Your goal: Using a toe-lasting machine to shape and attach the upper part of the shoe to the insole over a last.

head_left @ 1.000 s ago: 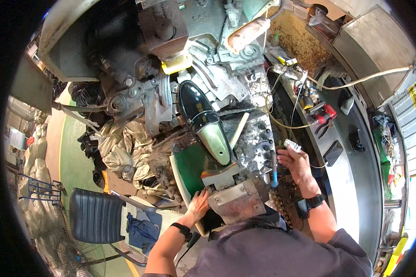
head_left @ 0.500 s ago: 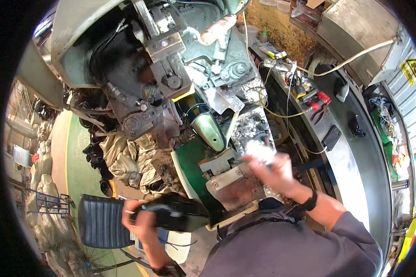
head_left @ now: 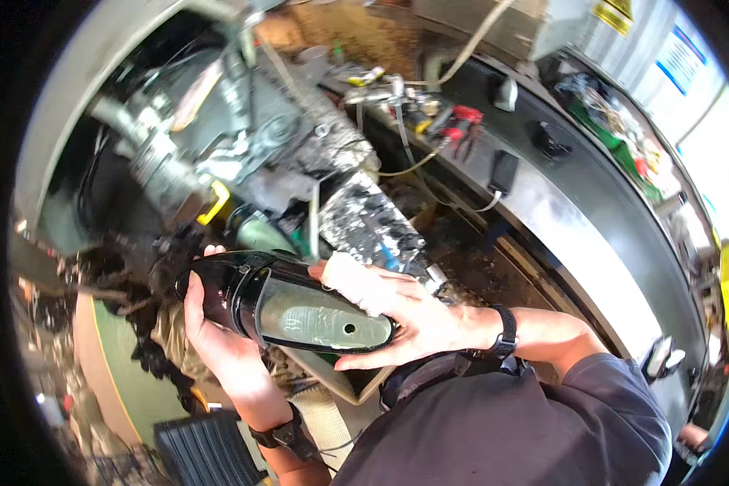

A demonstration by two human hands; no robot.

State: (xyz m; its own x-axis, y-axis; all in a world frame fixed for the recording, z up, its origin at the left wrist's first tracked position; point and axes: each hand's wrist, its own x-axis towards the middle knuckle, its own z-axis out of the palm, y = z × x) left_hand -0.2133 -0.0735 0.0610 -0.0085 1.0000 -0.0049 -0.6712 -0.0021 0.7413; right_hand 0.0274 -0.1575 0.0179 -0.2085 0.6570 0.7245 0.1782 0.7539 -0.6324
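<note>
A glossy black shoe (head_left: 228,285) sits on a green shoe last (head_left: 312,312), held level in front of my body. The last's flat top has a dark round hole near the heel end. My left hand (head_left: 219,340) grips the toe end, thumb along the near side and fingertips showing at the far edge. My right hand (head_left: 413,312) wraps round the heel end. Something white (head_left: 352,279) lies along its upper fingers; I cannot tell whether it is cloth or a wrapping. Just beyond, a second green last (head_left: 263,232) is at the machine (head_left: 235,130), partly hidden by the shoe.
On the right runs a long dark conveyor (head_left: 616,202) beside a metal ledge. A phone (head_left: 504,172) with a cable and a red-handled tool (head_left: 463,121) lie there. A black chair (head_left: 206,449) stands at lower left, near several pale sacks (head_left: 174,336).
The shoe has come from the lower left to the front of my body. My right hand has moved left onto its heel end. The view has swung to the right.
</note>
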